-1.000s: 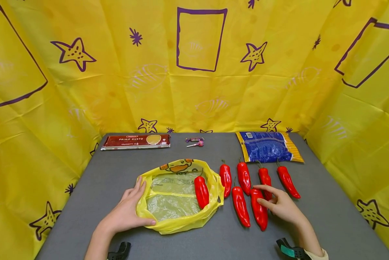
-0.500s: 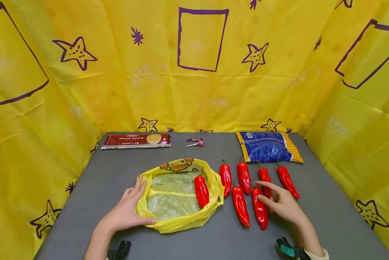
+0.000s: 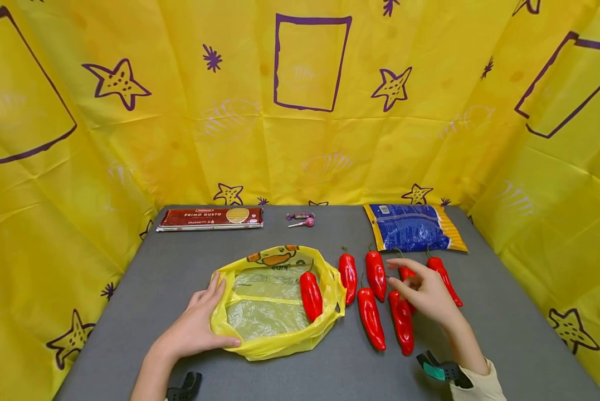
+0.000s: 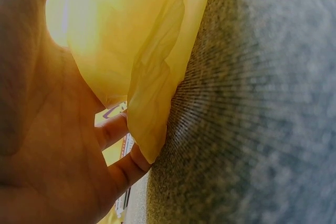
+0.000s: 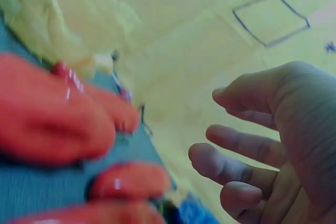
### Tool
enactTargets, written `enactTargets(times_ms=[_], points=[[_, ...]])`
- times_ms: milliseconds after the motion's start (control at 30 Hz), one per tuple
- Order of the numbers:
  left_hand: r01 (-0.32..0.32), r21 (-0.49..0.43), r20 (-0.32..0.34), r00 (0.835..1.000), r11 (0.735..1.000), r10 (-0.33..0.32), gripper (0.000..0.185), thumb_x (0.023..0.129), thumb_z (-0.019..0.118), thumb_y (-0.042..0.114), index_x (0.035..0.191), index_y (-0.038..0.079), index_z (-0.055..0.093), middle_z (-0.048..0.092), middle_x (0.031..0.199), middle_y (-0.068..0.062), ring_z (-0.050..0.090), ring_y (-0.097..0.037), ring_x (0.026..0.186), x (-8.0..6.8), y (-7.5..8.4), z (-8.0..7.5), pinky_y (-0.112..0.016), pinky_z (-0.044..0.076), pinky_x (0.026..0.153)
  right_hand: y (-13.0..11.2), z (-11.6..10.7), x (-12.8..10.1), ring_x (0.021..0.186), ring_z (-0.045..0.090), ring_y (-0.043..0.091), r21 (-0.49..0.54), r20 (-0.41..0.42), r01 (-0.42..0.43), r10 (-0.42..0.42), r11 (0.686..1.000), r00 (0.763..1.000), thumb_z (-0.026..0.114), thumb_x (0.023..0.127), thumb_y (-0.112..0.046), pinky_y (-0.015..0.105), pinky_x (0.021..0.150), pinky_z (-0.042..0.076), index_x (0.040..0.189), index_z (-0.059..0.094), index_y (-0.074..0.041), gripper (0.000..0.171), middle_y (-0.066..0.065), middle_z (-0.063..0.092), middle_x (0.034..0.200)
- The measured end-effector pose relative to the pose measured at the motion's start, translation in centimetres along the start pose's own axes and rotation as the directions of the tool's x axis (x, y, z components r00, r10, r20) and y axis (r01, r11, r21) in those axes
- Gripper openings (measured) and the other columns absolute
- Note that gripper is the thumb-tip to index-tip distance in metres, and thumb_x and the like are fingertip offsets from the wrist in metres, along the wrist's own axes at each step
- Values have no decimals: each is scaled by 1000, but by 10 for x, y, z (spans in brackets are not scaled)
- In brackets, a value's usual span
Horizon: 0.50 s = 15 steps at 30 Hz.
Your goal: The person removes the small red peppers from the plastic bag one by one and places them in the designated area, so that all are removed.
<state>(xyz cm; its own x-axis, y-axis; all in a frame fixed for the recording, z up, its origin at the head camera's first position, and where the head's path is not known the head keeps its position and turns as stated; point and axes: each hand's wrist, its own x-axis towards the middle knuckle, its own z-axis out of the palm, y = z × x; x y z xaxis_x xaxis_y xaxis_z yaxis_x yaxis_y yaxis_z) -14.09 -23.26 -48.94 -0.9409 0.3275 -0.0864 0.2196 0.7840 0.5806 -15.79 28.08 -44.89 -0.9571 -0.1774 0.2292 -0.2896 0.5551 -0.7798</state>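
Observation:
My left hand (image 3: 194,320) lies along the left side of a yellow plastic bag (image 3: 214,317), fingers straight against its outside and thumb reaching along the front rim. In the left wrist view, the bag's wall (image 4: 152,93) covers some fingertips. Inside the wide-mouthed bag lies one red pepper (image 3: 311,296). My right hand (image 3: 427,287) hovers above the peppers, fingers loosely bent and nothing between them. Under it is a partly hidden red pepper (image 3: 405,273); another red pepper (image 3: 402,323) lies just nearer. The right wrist view shows the fingers (image 5: 247,87) apart from the blurred peppers (image 5: 47,114).
Several more red peppers (image 3: 371,318) lie right of the bag. At the back are a spaghetti packet (image 3: 209,217), a wrapped candy (image 3: 300,215), a lollipop (image 3: 308,221) and a blue-and-yellow packet (image 3: 410,227). Yellow patterned cloth (image 3: 310,156) walls the grey table (image 3: 164,262).
My right hand has come off the near pepper and moved up and away toward the back row. That pepper stays on the table. The left hand and bag keep their place.

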Motion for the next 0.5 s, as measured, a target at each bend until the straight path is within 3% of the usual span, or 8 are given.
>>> enactTargets(times_ms=[100,233,500], points=[[0,0,1,1000,1000,0,142,67,89,74,170,5,19,-1,179,-14,27,-45,149,0,0,0,-68,42,107,-12,9,13,66,63,13,-7,5,10,-10,1000,1000,77,98,-13,28,56,53,134,70,-11,37,13,72,100],[-1,4,-3,1000,1000,1,143,67,89,75,169,5,19,-1,179,-15,28,-45,148,0,1,0,-68,42,107,-28,28,31,88,69,16,4,33,46,-46,999,998,77,98,-13,29,73,58,132,72,-11,35,12,74,112],[-3,-3,-1,1000,1000,3,142,67,89,73,169,4,19,-1,179,-15,28,-46,149,0,1,-1,-68,42,107,-63,66,65,92,71,19,67,114,76,-83,995,990,77,98,-15,39,77,59,129,73,-16,31,10,74,118]])
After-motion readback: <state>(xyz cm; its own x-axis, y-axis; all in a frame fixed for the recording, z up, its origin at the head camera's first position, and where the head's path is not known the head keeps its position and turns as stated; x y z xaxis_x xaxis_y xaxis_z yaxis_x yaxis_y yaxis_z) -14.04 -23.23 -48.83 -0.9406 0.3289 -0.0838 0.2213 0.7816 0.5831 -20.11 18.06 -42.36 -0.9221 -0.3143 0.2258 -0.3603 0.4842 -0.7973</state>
